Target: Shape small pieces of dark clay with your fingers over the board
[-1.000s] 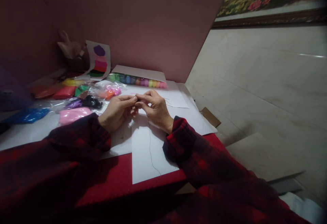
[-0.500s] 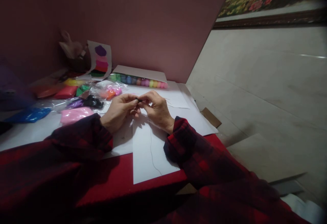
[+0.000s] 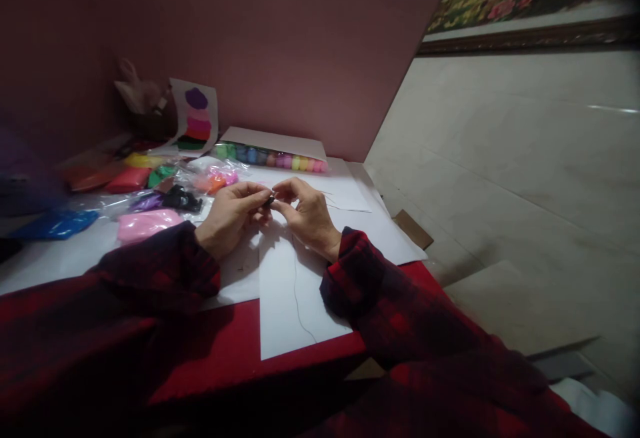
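Pinching a tiny dark bit (image 3: 269, 201) between both hands, I am watching from far away. My left hand (image 3: 231, 218) and my right hand (image 3: 306, 215) are both closed on it with thumb and fingertips, just above the white paper (image 3: 290, 305) on the counter (image 3: 227, 351). A thin thread (image 3: 296, 295) is hanging down from under the hands and lying across that paper.

I am thinking the bit is so small that it could slip out and drop, and it would be hard to find. The thread could catch on my sleeve (image 3: 365, 278) and get pulled away. The pink clay bag (image 3: 145, 225) and the other bright bags are sitting near my left arm, so my elbow could bump them.
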The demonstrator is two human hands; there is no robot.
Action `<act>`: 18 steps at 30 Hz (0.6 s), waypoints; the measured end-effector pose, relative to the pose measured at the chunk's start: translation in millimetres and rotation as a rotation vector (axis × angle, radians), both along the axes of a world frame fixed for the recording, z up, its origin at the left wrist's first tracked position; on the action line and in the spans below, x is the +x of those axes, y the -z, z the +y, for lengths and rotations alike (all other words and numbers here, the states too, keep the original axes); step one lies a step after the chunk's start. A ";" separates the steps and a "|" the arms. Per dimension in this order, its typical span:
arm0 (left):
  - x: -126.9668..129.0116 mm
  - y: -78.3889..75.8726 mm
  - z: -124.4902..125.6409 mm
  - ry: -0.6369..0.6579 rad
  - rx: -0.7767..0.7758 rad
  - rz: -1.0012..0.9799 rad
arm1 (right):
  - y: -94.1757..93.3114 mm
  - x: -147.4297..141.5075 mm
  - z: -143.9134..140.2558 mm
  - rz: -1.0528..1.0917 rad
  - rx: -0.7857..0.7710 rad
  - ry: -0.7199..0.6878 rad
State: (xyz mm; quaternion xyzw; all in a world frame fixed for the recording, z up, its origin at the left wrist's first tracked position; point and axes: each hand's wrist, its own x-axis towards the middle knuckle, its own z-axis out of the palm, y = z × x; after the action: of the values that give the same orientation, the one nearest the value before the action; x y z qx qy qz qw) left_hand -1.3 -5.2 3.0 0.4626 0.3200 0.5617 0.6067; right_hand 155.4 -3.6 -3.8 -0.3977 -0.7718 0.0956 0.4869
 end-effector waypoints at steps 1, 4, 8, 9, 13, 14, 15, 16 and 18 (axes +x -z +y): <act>0.0 -0.1 0.0 0.001 -0.002 -0.005 | -0.1 0.1 0.1 -0.011 0.000 0.010; -0.2 -0.6 -0.2 0.001 -0.003 0.001 | -0.5 0.4 0.2 -0.037 0.010 0.025; -1.1 -0.3 0.4 0.020 0.030 0.029 | -0.3 0.4 0.0 -0.073 0.032 0.035; -1.3 0.1 0.7 0.024 0.038 0.027 | -0.1 0.4 0.0 -0.077 0.037 0.031; -1.3 1.7 0.9 0.038 0.041 0.006 | 0.2 0.2 0.3 -0.097 0.051 0.019; -1.1 1.9 0.8 0.038 0.039 0.009 | 0.1 0.1 0.3 -0.108 0.047 0.026; -0.7 2.0 0.5 0.036 0.038 0.016 | -0.1 0.0 0.4 -0.120 0.042 0.033; -0.4 1.9 0.2 0.032 0.039 0.025 | -0.3 -0.1 0.4 -0.129 0.037 0.039; 0.4 1.4 -0.6 0.015 0.047 0.050 | -0.8 -0.3 0.3 -0.140 0.031 0.042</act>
State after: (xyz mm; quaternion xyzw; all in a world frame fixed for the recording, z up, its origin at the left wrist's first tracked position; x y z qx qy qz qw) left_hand -0.9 -5.8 1.6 0.4930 0.3184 0.5527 0.5917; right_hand 155.0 -3.3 -3.0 -0.4119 -0.7968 0.0452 0.4397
